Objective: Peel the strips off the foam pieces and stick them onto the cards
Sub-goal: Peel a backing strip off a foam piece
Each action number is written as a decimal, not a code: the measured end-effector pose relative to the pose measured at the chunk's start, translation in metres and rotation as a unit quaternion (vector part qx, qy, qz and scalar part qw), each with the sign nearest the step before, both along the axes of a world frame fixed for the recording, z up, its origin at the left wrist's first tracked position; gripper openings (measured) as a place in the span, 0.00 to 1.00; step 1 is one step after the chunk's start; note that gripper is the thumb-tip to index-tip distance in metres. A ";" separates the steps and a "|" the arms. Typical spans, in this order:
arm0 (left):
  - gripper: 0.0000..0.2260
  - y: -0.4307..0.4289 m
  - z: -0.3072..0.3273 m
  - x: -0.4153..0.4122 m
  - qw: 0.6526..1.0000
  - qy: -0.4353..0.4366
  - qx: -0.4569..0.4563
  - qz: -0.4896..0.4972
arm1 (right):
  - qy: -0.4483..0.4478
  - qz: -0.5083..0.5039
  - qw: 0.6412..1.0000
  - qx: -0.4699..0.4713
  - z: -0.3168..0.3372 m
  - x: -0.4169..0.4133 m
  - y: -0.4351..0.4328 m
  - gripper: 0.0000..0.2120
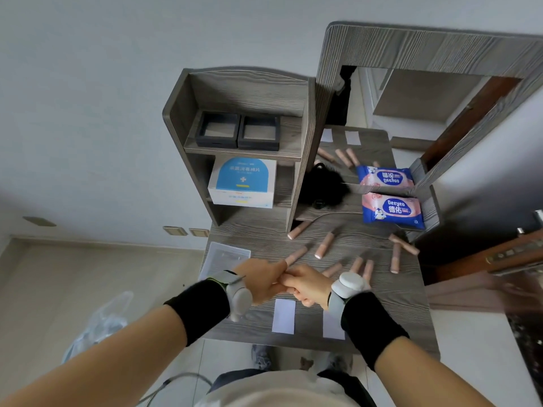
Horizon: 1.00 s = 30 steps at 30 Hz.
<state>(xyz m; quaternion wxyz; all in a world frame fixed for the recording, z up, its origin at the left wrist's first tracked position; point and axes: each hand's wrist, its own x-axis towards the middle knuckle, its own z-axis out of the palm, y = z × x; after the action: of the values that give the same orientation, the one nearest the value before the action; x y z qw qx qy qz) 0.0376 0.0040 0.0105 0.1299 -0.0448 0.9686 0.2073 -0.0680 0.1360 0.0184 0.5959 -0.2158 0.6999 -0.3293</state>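
Two curled hands, left hand [264,282] touching right hand [308,284], their contents indiscernible, hover above the bench [396,304]; cards [283,315] lie just nearer, foam pieces [323,245] scattered beyond.

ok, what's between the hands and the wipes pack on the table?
Head view: loose foam pieces lie on the table between the left hand, right hand and wipes pack; otherwise bare wood.

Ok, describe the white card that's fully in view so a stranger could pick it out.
Find the grey wood-grain table and follow its near edge, closest to the person. Two white cards lie side by side there; it is the left card, fully uncovered, whereas the right card is partly hidden under the black wrist cuff.
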 end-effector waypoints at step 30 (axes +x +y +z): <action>0.13 0.058 -0.016 0.023 0.646 0.021 0.557 0.522 | -0.078 -0.256 0.960 -0.080 -0.034 0.036 0.043 0.08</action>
<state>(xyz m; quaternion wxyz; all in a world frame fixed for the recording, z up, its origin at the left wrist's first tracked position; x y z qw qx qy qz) 0.0603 0.0620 -0.0058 -0.0195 -0.4575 0.4893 0.7422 -0.0323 0.1787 -0.0151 0.5254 -0.0501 0.6543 -0.5416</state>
